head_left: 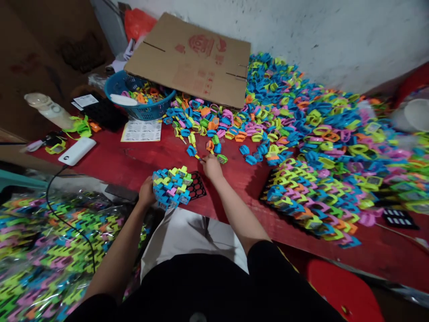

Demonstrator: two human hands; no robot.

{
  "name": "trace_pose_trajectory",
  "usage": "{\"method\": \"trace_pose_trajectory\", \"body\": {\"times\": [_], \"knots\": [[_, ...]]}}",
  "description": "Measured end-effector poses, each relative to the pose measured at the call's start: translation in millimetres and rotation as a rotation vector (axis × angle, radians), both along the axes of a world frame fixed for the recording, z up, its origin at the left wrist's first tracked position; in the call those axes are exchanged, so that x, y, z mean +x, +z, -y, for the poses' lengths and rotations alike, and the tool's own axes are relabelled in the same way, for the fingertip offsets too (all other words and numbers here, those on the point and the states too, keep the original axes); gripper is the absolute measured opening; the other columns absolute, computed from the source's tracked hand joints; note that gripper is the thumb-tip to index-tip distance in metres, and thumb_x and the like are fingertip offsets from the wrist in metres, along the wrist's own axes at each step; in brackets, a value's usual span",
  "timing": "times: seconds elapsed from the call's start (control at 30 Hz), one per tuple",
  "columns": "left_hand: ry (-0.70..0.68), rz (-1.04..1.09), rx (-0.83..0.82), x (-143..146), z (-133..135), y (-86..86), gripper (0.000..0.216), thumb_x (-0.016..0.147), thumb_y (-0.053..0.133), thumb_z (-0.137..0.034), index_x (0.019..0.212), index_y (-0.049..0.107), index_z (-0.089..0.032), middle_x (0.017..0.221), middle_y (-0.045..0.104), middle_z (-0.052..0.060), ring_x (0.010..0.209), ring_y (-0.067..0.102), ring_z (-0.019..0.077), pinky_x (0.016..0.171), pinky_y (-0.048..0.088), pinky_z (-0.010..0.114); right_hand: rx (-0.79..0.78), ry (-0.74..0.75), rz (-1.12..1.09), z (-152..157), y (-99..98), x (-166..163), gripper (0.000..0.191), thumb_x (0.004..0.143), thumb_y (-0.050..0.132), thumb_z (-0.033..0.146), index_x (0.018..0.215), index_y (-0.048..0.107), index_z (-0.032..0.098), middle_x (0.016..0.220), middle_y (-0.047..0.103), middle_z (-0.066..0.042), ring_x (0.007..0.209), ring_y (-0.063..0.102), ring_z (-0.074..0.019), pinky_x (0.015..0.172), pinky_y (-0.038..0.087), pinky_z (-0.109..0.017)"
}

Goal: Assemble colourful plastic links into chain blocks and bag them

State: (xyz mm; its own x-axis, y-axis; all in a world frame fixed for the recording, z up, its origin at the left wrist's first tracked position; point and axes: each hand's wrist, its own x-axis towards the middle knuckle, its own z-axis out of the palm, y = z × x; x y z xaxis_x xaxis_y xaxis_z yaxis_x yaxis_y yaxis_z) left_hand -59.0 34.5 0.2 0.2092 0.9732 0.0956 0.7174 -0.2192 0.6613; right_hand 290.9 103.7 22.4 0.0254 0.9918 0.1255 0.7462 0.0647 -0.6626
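My left hand [146,192] is closed at the left side of a block of toy watches [171,187], blue, yellow-green and pink, packed side by side. They cover most of a black rack [197,187] with round holes, whose bare right end shows. This hand seems to hold the rack's left end; its fingertips are hidden. Over the red table, just past the rack, my right hand [212,168] has its fingers pinched at a thin dark and yellow piece too small to name. A blue toy watch [191,151] and a green one [221,158] lie close to those fingers.
Loose toy watches [288,103] are heaped along the wall. A cardboard sheet [197,58] leans over a blue basket [139,109]. At right stands another filled rack [304,201]; at left are a white power bank [77,151] and a bottle [48,109]. Bagged watches [67,241] lie below.
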Motion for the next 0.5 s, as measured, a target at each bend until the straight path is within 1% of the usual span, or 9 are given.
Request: {"method": "trace_pose_trajectory", "body": {"times": [0.07,0.13,0.2,0.27,0.3,0.37,0.43,0.47,0.5], "knots": [[0.016,-0.006,0.003,-0.7,-0.5,-2.4,0.041,0.082,0.073,-0.051,0.111,0.082,-0.023,0.124,0.084,0.016,0.119,0.079,0.0402,0.102,0.068,0.051,-0.007,-0.048,-0.015,20.5,-7.5,3.4,0.018,0.1,0.068,0.017,0.09,0.083,0.016,0.108,0.078,-0.015,0.099,0.07,-0.0241,0.103,0.057,-0.038],[0.023,-0.007,0.006,-1.2,-1.3,-5.0,0.04,0.083,0.072,-0.053,0.109,0.082,-0.023,0.122,0.085,0.015,0.118,0.08,0.0403,0.102,0.067,0.052,-0.038,-0.13,-0.06,38.7,-11.2,11.4,0.013,0.096,0.073,0.021,0.086,0.081,0.018,0.097,0.079,-0.01,0.09,0.071,-0.0233,0.093,0.059,-0.036],[0.022,-0.005,0.005,-1.1,-1.9,-6.4,0.04,0.082,0.072,-0.053,0.108,0.082,-0.023,0.121,0.085,0.014,0.118,0.08,0.04,0.102,0.067,0.052,-0.148,-0.189,-0.117,52.7,-11.8,21.7,0.012,0.087,0.082,0.024,0.077,0.076,0.021,0.08,0.075,-0.004,0.076,0.069,-0.0219,0.08,0.057,-0.033],[0.026,-0.007,-0.003,-0.5,-2.0,-6.0,0.041,0.083,0.073,-0.054,0.11,0.082,-0.024,0.122,0.085,0.014,0.119,0.08,0.0395,0.102,0.067,0.05,-0.244,-0.194,-0.138,62.2,-10.6,29.8,0.021,0.076,0.092,0.026,0.071,0.072,0.023,0.069,0.069,0.0,0.068,0.065,-0.0206,0.071,0.053,-0.032],[0.03,-0.01,-0.009,0.0,-1.9,-5.1,0.042,0.083,0.074,-0.054,0.111,0.082,-0.024,0.122,0.085,0.014,0.118,0.08,0.0394,0.101,0.067,0.049,-0.243,-0.186,-0.131,65.5,-9.6,32.0,0.023,0.072,0.095,0.026,0.072,0.072,0.023,0.069,0.069,0.0,0.069,0.064,-0.0209,0.071,0.053,-0.032],[0.042,-0.015,-0.015,1.2,-1.5,-2.6,0.042,0.084,0.074,-0.054,0.112,0.082,-0.025,0.123,0.086,0.014,0.117,0.081,0.0388,0.1,0.068,0.047,-0.146,-0.164,-0.098,69.8,-6.9,32.0,0.022,0.073,0.097,0.028,0.08,0.078,0.022,0.082,0.074,-0.004,0.081,0.068,-0.024,0.079,0.057,-0.035],[0.044,-0.013,-0.014,2.4,-1.3,-0.3,0.043,0.083,0.075,-0.054,0.114,0.082,-0.025,0.124,0.086,0.014,0.117,0.081,0.0383,0.1,0.067,0.046,-0.036,-0.137,-0.06,72.4,-3.7,28.0,0.014,0.083,0.092,0.028,0.088,0.081,0.021,0.099,0.077,-0.011,0.098,0.071,-0.0278,0.093,0.059,-0.04],[0.042,-0.009,-0.013,2.8,-1.4,0.4,0.045,0.083,0.075,-0.055,0.115,0.082,-0.024,0.125,0.086,0.014,0.118,0.081,0.0383,0.102,0.067,0.046,-0.011,-0.124,-0.053,73.7,-2.2,25.4,0.009,0.088,0.087,0.027,0.089,0.082,0.021,0.104,0.077,-0.013,0.102,0.071,-0.0289,0.098,0.059,-0.042],[0.04,-0.006,-0.014,3.2,-1.5,0.5,0.046,0.082,0.075,-0.055,0.115,0.082,-0.024,0.126,0.086,0.014,0.118,0.081,0.0387,0.103,0.067,0.047,-0.007,-0.121,-0.066,75.3,-0.9,22.7,0.008,0.092,0.083,0.028,0.088,0.081,0.021,0.104,0.077,-0.014,0.103,0.071,-0.0293,0.1,0.059,-0.043]]}}
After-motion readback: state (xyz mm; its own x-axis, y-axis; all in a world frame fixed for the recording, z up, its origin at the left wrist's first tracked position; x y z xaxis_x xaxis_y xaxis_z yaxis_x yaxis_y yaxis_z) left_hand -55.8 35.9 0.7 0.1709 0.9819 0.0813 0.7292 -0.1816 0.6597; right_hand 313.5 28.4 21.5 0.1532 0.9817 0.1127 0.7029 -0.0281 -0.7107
